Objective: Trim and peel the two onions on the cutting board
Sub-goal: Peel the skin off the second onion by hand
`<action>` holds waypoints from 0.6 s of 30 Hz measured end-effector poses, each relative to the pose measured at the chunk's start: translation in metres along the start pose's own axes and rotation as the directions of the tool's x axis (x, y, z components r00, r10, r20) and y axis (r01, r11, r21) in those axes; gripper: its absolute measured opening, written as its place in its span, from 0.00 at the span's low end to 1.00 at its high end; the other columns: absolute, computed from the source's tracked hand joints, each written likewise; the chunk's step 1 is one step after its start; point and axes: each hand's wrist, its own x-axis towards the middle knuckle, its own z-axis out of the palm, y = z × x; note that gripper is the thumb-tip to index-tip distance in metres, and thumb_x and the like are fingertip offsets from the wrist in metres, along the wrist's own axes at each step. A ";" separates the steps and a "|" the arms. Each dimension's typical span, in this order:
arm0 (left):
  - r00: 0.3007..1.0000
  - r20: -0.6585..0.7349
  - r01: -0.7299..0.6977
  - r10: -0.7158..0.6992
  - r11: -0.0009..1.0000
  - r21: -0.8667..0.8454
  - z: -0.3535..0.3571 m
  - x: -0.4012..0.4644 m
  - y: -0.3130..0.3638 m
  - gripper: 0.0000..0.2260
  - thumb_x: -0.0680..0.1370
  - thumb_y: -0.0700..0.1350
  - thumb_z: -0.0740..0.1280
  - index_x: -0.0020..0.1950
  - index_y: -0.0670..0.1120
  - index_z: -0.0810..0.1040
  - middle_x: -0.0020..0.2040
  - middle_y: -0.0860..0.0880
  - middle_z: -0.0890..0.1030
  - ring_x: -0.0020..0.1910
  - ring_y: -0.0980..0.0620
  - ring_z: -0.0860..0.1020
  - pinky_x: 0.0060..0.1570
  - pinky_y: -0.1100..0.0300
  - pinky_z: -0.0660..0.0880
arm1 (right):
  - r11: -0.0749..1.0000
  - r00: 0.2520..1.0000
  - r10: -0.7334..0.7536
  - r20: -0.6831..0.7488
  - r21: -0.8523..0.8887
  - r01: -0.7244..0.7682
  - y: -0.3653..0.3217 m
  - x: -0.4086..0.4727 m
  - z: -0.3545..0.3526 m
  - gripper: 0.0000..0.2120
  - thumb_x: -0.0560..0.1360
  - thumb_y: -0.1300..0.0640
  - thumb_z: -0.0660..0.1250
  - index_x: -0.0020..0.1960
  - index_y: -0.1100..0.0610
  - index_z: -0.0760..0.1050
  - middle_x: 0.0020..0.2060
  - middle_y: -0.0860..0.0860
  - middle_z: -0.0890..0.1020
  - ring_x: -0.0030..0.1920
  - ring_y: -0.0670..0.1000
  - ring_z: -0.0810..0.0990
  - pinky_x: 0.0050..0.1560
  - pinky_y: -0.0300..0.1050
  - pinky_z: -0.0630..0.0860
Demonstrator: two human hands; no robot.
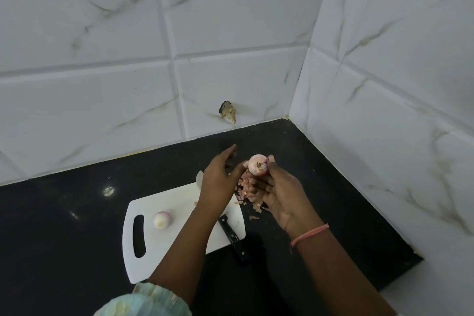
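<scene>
Nearest the camera, at the bottom left of the frame, a pale green sleeve covers the left arm, which reaches up across the white cutting board lying on the black bench. At the centre of the frame the left hand is raised above the board's far end with its fingers straight and loosely spread, its grip wide; the thumb tip lies against the onion, holding nothing. That onion, pale pink and mostly bare of skin, sits at the fingertips of the right hand, whose thumb and fingers curl round it from below, the grip holding it above the bench just beyond the board's right end. Under the two hands lies a heap of pinkish-brown peels, some on the board's right edge and some on the bench beside it. A pink thread circles the right wrist. The second onion, peeled and whitish, rests on the board at the centre left, near the board's handle slot. A knife with a black handle lies across the board's lower right corner, its handle reaching out over the bench and its blade hidden under the left forearm. White marbled tiles fill the top of the frame and the right side, with a chipped spot low on the back wall. No writing or brand can be read on anything.
</scene>
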 end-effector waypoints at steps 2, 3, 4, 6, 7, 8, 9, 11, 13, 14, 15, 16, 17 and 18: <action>1.000 -0.012 0.002 -0.002 0.999 -0.036 0.000 -0.005 0.001 0.21 0.78 0.44 0.70 0.71 0.51 0.73 0.61 0.54 0.78 0.58 0.56 0.78 0.54 0.67 0.74 | 1.000 1.000 -0.004 0.003 -0.021 0.004 0.000 0.000 0.000 0.17 0.79 0.49 0.64 0.58 0.62 0.76 0.47 0.63 0.84 0.38 0.53 0.82 0.37 0.44 0.81; 1.000 -0.026 -0.007 0.005 0.997 -0.073 -0.001 -0.009 0.002 0.18 0.79 0.43 0.68 0.69 0.51 0.76 0.59 0.55 0.79 0.58 0.56 0.79 0.54 0.69 0.74 | 0.999 1.000 -0.008 0.007 -0.036 0.008 0.001 0.001 -0.001 0.17 0.79 0.49 0.64 0.58 0.62 0.76 0.48 0.62 0.84 0.39 0.53 0.83 0.38 0.45 0.81; 1.000 -0.026 -0.011 0.008 0.991 -0.135 -0.001 -0.012 0.004 0.14 0.80 0.43 0.66 0.65 0.52 0.78 0.58 0.57 0.81 0.58 0.56 0.80 0.54 0.70 0.74 | 0.998 1.000 -0.014 0.013 -0.055 0.015 0.002 0.001 -0.001 0.17 0.79 0.48 0.64 0.58 0.61 0.76 0.48 0.62 0.85 0.40 0.53 0.83 0.39 0.45 0.80; 0.999 0.042 0.013 0.000 0.957 -0.291 -0.003 -0.021 0.009 0.10 0.83 0.47 0.62 0.61 0.55 0.80 0.55 0.57 0.83 0.57 0.56 0.81 0.54 0.67 0.77 | 0.994 0.999 -0.027 0.029 -0.106 0.030 0.005 0.001 0.000 0.17 0.79 0.47 0.62 0.58 0.60 0.77 0.48 0.60 0.85 0.43 0.55 0.84 0.45 0.49 0.82; 0.995 0.102 0.044 -0.009 0.936 -0.350 -0.005 -0.027 0.011 0.11 0.83 0.49 0.61 0.61 0.57 0.79 0.56 0.59 0.82 0.58 0.58 0.80 0.54 0.67 0.78 | 0.990 0.999 -0.030 0.040 -0.135 0.035 0.007 0.001 0.000 0.17 0.80 0.47 0.61 0.58 0.59 0.77 0.48 0.58 0.85 0.45 0.56 0.84 0.49 0.52 0.82; 0.988 0.151 0.069 -0.011 0.920 -0.386 -0.007 -0.032 0.013 0.11 0.83 0.50 0.60 0.63 0.59 0.78 0.57 0.61 0.81 0.58 0.61 0.80 0.52 0.69 0.77 | 0.986 0.998 -0.033 0.053 -0.162 0.041 0.008 -0.001 0.002 0.17 0.80 0.47 0.60 0.58 0.58 0.77 0.47 0.57 0.86 0.47 0.57 0.85 0.53 0.55 0.81; 0.984 0.181 0.079 -0.005 0.912 -0.403 -0.008 -0.036 0.015 0.12 0.83 0.50 0.60 0.64 0.61 0.76 0.58 0.63 0.80 0.58 0.64 0.79 0.51 0.71 0.77 | 0.981 0.997 -0.039 0.065 -0.186 0.050 0.008 -0.002 0.002 0.16 0.80 0.47 0.60 0.58 0.58 0.77 0.47 0.56 0.86 0.48 0.57 0.85 0.53 0.56 0.81; 0.981 0.192 0.089 0.000 0.886 -0.456 -0.012 -0.041 0.013 0.14 0.83 0.49 0.61 0.67 0.60 0.75 0.60 0.62 0.80 0.59 0.65 0.78 0.53 0.69 0.77 | 0.967 0.995 -0.050 0.084 -0.243 0.070 0.008 -0.005 0.005 0.15 0.79 0.47 0.61 0.57 0.57 0.76 0.46 0.56 0.86 0.47 0.58 0.85 0.48 0.53 0.82; 0.986 0.168 0.101 -0.013 0.844 -0.526 -0.018 -0.043 0.012 0.14 0.83 0.48 0.61 0.68 0.57 0.76 0.61 0.57 0.81 0.61 0.58 0.79 0.59 0.62 0.77 | 0.928 0.991 -0.104 0.087 -0.351 0.128 0.007 -0.009 0.006 0.14 0.78 0.47 0.63 0.55 0.56 0.76 0.46 0.56 0.85 0.45 0.56 0.85 0.43 0.48 0.82; 0.987 0.157 0.102 -0.017 0.826 -0.555 -0.022 -0.044 0.012 0.14 0.83 0.47 0.61 0.68 0.55 0.76 0.61 0.55 0.81 0.61 0.56 0.79 0.59 0.60 0.78 | 0.882 0.980 -0.183 0.075 -0.429 0.197 0.008 -0.009 0.005 0.12 0.78 0.48 0.65 0.55 0.55 0.76 0.47 0.55 0.85 0.45 0.54 0.85 0.42 0.46 0.82; 0.989 0.146 0.102 -0.021 0.814 -0.572 -0.025 -0.045 0.012 0.14 0.83 0.46 0.61 0.67 0.53 0.77 0.61 0.55 0.82 0.61 0.54 0.80 0.59 0.60 0.78 | 0.812 0.954 -0.291 0.070 -0.509 0.285 0.008 -0.010 0.004 0.09 0.77 0.50 0.67 0.54 0.53 0.77 0.48 0.52 0.84 0.46 0.51 0.84 0.44 0.44 0.82; 0.990 0.138 0.100 -0.023 0.808 -0.580 -0.028 -0.046 0.013 0.14 0.82 0.46 0.62 0.67 0.53 0.77 0.60 0.54 0.82 0.61 0.54 0.80 0.58 0.60 0.78 | 0.734 0.914 -0.396 0.088 -0.567 0.373 0.009 -0.010 0.003 0.07 0.76 0.52 0.68 0.54 0.51 0.77 0.49 0.49 0.83 0.48 0.47 0.83 0.46 0.42 0.82; 0.991 0.133 0.096 -0.021 0.806 -0.584 -0.030 -0.047 0.013 0.14 0.82 0.45 0.62 0.67 0.52 0.77 0.59 0.54 0.82 0.61 0.54 0.80 0.57 0.61 0.78 | 0.668 0.874 -0.467 0.131 -0.596 0.446 0.009 -0.011 0.003 0.07 0.76 0.54 0.69 0.54 0.50 0.78 0.49 0.46 0.82 0.49 0.45 0.82 0.48 0.40 0.81; 0.991 0.131 0.091 -0.016 0.804 -0.588 -0.031 -0.048 0.014 0.14 0.82 0.45 0.62 0.67 0.51 0.77 0.59 0.54 0.83 0.60 0.54 0.80 0.57 0.61 0.78 | 0.612 0.842 -0.508 0.181 -0.612 0.500 0.010 -0.012 0.003 0.09 0.75 0.55 0.70 0.54 0.50 0.78 0.49 0.44 0.82 0.50 0.43 0.81 0.49 0.38 0.80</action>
